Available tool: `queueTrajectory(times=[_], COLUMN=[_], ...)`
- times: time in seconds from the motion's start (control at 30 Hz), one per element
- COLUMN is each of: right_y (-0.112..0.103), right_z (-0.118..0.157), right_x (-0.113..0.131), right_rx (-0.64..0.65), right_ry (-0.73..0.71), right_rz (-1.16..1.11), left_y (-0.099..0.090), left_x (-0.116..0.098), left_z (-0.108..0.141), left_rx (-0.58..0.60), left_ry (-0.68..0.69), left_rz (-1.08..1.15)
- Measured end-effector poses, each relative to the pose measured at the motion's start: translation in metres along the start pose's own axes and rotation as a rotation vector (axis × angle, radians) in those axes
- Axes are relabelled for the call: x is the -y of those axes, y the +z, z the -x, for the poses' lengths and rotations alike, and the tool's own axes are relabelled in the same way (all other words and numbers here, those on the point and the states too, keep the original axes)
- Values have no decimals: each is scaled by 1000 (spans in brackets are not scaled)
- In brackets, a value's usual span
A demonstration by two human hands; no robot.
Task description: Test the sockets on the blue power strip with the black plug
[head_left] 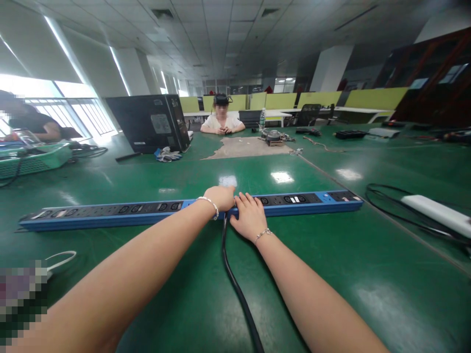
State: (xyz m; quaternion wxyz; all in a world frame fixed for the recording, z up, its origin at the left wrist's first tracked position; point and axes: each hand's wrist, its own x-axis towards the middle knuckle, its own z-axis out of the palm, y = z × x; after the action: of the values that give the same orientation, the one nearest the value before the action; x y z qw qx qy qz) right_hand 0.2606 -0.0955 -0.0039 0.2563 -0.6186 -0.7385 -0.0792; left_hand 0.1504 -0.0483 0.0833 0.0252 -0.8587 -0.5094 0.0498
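A long blue power strip (312, 208) with rows of black sockets lies across the green table in front of me. My left hand (220, 198) is closed over its middle, back of the hand towards me. Its fingers are mostly hidden, so I cannot see what they hold. Right beside it, my right hand (250, 213) grips the strip, with the fingers across the socket face and the thumb along the near side. Between my wrists a thick black cable (235, 284) runs from the strip's near side towards me.
A black computer case (150, 122) and gloves (168, 155) stand and lie at the back left. A green basket (37, 159) is far left. At right lies a white bar (437, 213) with black cables. A person (222, 122) sits opposite; another (33, 117) is at left.
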Motion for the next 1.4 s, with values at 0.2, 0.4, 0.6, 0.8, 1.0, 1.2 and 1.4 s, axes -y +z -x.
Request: queueTrajectory(times=[0.2,0.4,0.6,0.8,1.0,1.2,1.4], right_y=[1,1,1,-2,-1,1,1], right_z=[0,-1,0,0,-1,-1,0], right_x=[1,1,2,2,1,1,0], right_rx=[-19,1,2,34,31,0,-8], right_ry=[-2,7,11,-4,-6,-2,-1], right_rz=[-10,-5,3,10,3,-14,-11], left_y=[4,3,-10,-90,-84,-23,-7], left_x=[-4,4,3,12,74,125,127], left_z=[2,-4,-7,3,33,68,67], left_rx=[-27,-16,-31,-186,23,99,71], left_ry=[-65,-101,-117,-166,-303,-343,-284], left_rz=[-15,6,10,-17,-43,85,38])
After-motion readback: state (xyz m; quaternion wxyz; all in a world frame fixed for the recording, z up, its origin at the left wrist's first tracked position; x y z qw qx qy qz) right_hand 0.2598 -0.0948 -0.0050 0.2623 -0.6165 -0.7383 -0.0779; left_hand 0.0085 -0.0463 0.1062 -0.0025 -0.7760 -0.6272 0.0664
